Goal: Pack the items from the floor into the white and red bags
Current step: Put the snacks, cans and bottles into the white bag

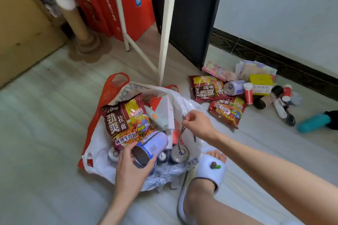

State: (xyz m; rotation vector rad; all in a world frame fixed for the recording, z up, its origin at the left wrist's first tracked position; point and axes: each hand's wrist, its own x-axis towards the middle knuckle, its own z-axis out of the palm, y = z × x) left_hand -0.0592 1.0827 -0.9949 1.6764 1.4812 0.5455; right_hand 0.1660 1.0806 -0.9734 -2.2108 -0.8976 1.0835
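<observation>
A white bag (pixel 98 150) lies open on the floor on top of a red bag (pixel 108 93). Inside it are a noodle packet (pixel 126 120), cans and a white box. My left hand (pixel 131 168) grips a lavender can (pixel 151 147) over the bag's near edge. My right hand (pixel 197 126) pinches a thin metal tool (pixel 182 133) above a can top (pixel 180 153) in the bag. On the floor to the right lie two noodle packets (pixel 210 88), another can (pixel 235 87), a red-and-white tube (pixel 248 93) and a yellow box (pixel 261 82).
A white stand leg (pixel 165 29) rises just behind the bags. A black panel (pixel 193 16) and red cartons (pixel 117 2) stand at the back. A teal bottle (pixel 313 123) lies far right. My foot in a white slipper (pixel 210 170) sits beside the bag.
</observation>
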